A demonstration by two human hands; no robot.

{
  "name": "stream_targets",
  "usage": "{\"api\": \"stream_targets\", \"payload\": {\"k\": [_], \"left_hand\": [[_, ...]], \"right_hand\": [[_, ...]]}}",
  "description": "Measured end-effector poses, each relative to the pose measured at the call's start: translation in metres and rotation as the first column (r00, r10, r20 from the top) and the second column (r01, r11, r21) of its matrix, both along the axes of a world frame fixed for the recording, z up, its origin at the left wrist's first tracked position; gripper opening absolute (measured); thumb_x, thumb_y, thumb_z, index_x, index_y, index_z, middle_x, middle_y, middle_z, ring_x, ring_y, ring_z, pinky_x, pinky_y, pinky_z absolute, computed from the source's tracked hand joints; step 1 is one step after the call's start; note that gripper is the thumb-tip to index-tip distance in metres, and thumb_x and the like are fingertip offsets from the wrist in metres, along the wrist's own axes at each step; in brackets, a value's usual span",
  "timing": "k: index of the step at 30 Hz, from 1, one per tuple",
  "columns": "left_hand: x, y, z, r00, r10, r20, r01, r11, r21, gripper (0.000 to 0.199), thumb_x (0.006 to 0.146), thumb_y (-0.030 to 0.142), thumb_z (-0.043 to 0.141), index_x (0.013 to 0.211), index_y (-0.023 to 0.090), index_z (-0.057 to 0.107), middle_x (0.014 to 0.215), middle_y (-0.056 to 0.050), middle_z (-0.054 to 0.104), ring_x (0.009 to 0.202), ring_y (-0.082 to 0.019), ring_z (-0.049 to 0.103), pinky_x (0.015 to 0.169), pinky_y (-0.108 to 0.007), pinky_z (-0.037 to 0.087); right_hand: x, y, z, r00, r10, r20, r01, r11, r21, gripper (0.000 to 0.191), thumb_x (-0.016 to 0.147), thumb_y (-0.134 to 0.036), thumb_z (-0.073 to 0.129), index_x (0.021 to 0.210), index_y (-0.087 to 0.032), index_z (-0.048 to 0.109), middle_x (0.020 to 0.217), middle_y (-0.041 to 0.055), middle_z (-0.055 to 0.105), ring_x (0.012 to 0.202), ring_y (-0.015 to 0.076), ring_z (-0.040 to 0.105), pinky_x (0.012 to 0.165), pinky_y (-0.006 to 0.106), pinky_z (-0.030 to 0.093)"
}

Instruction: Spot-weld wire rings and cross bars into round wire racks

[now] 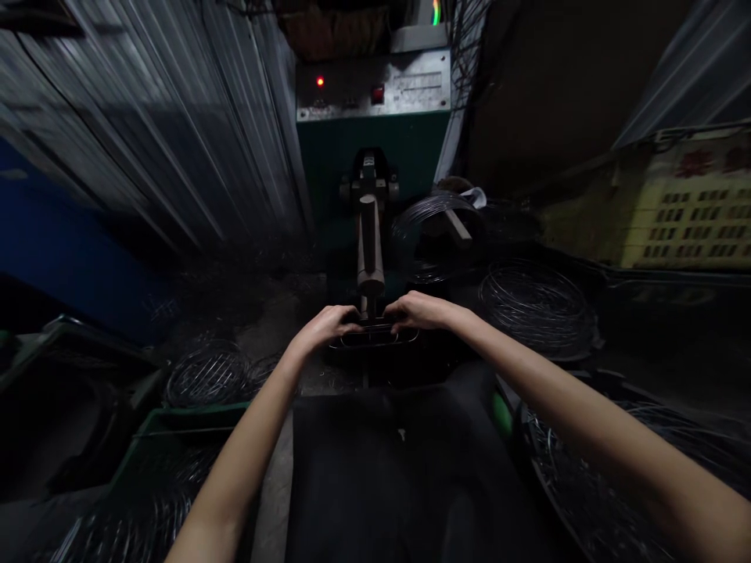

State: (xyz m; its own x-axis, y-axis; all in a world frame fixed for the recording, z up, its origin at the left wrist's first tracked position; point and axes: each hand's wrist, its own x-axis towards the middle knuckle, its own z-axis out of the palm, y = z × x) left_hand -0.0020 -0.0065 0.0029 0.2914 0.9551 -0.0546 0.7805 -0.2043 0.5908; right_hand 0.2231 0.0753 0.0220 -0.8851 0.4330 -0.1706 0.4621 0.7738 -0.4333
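A green machine (328, 145) with a metal control panel stands ahead, its red light lit. From its front reaches a metal arm (370, 242), whose lower tip is between my hands. My left hand (337, 322) pinches the left part of a bent wire frame (375, 344) below that tip. On the right side of the same frame, my right hand (409, 311) is closed with its fingers round the wire. The fingertips of both hands are partly dark and hard to make out.
Wire coils (531, 305) lie to the right, near a yellow crate (692, 207). At the lower right is a round container (543, 477) of wire pieces. A green crate (134, 457) with bent wires sits lower left. Corrugated metal sheeting (158, 102) rises behind on the left.
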Motion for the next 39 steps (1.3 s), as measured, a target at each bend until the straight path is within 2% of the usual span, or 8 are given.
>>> {"api": "stream_targets", "payload": {"k": [6,15,26,29,32,36,39], "left_hand": [[0.000,0.007,0.005,1.000,0.007,0.003,-0.007,1.000,-0.020,0.030,0.075,0.038,0.057,0.095,0.016,0.064,0.087,-0.003,0.066,0.081,-0.018,0.059,0.068,-0.024,0.043],[-0.001,0.011,0.007,0.999,0.033,0.028,-0.031,0.998,-0.062,0.028,0.073,0.039,0.059,0.088,0.016,0.065,0.083,-0.002,0.066,0.077,-0.017,0.059,0.065,-0.023,0.042],[-0.003,0.015,0.005,1.000,0.021,0.006,-0.020,0.993,-0.112,0.035,0.072,0.045,0.059,0.091,0.017,0.065,0.085,-0.003,0.067,0.079,-0.018,0.059,0.065,-0.023,0.042],[-0.001,0.015,0.007,0.999,0.016,-0.030,-0.019,0.996,-0.088,0.034,0.073,0.044,0.057,0.092,0.017,0.065,0.086,-0.003,0.067,0.081,-0.018,0.059,0.065,-0.023,0.042],[0.000,0.014,0.009,0.999,0.011,-0.047,-0.013,0.998,-0.059,0.031,0.076,0.043,0.054,0.091,0.017,0.064,0.084,-0.003,0.067,0.081,-0.018,0.059,0.065,-0.024,0.042],[-0.001,0.009,0.005,1.000,-0.025,-0.012,0.025,0.999,-0.023,0.030,0.077,0.042,0.053,0.090,0.017,0.062,0.087,-0.003,0.066,0.082,-0.017,0.059,0.067,-0.023,0.042],[-0.003,0.005,0.000,0.999,-0.025,0.021,0.025,1.000,-0.010,0.030,0.079,0.043,0.052,0.090,0.016,0.062,0.083,-0.002,0.065,0.077,-0.016,0.058,0.067,-0.024,0.042]], "right_hand": [[-0.004,0.006,0.001,1.000,0.000,0.007,-0.001,1.000,0.021,0.031,0.075,-0.029,0.063,0.105,-0.022,0.066,0.092,0.0024,0.070,0.078,0.0165,0.062,0.066,0.021,0.041],[-0.006,0.008,0.004,1.000,-0.010,0.018,0.010,1.000,0.025,0.030,0.075,-0.030,0.062,0.104,-0.025,0.066,0.089,0.0000,0.070,0.077,0.0158,0.062,0.065,0.020,0.040],[-0.011,0.012,-0.005,0.999,-0.030,0.035,0.028,0.998,0.054,0.033,0.073,-0.036,0.065,0.105,-0.025,0.067,0.086,-0.0001,0.070,0.076,0.0146,0.061,0.065,0.020,0.040],[-0.001,0.016,-0.005,0.999,-0.043,-0.020,0.044,0.998,0.036,0.037,0.076,-0.037,0.062,0.111,-0.025,0.065,0.099,0.0009,0.070,0.087,0.0166,0.062,0.073,0.021,0.042],[0.021,0.021,-0.013,0.990,-0.122,-0.075,0.125,0.991,0.048,0.035,0.085,-0.033,0.050,0.117,-0.024,0.062,0.111,0.0021,0.066,0.098,0.0166,0.061,0.083,0.023,0.042],[0.047,0.024,-0.031,0.979,-0.204,0.021,0.201,0.975,0.091,0.036,0.085,-0.016,0.045,0.116,-0.024,0.062,0.110,0.0011,0.067,0.098,0.0149,0.061,0.084,0.023,0.043],[0.052,0.025,-0.042,0.982,-0.187,0.039,0.183,0.979,0.091,0.036,0.083,-0.014,0.046,0.114,-0.022,0.063,0.110,0.0025,0.067,0.097,0.0155,0.062,0.084,0.024,0.044]]}}
